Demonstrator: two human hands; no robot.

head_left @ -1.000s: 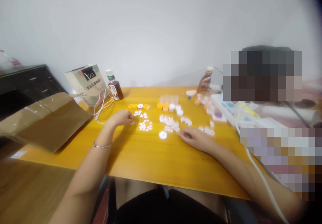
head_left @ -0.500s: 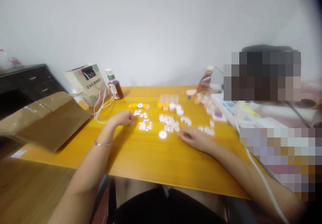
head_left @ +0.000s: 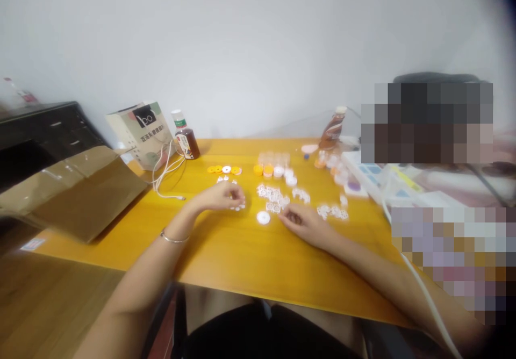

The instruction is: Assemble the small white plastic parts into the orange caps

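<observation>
Both hands have drawn inward since a second ago. Left hand (head_left: 221,195) now curls loosely over the small white pieces (head_left: 237,205) on the yellow bench (head_left: 242,251); any grip is unclear. Right hand (head_left: 303,222), fingers bent, lies just beside the white ring (head_left: 263,217), below frilly white cut-outs (head_left: 274,196).

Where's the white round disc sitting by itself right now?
In the head view the white round disc lies flat on the yellow table, just in front of the white parts pile, between the left hand and right hand.
</observation>
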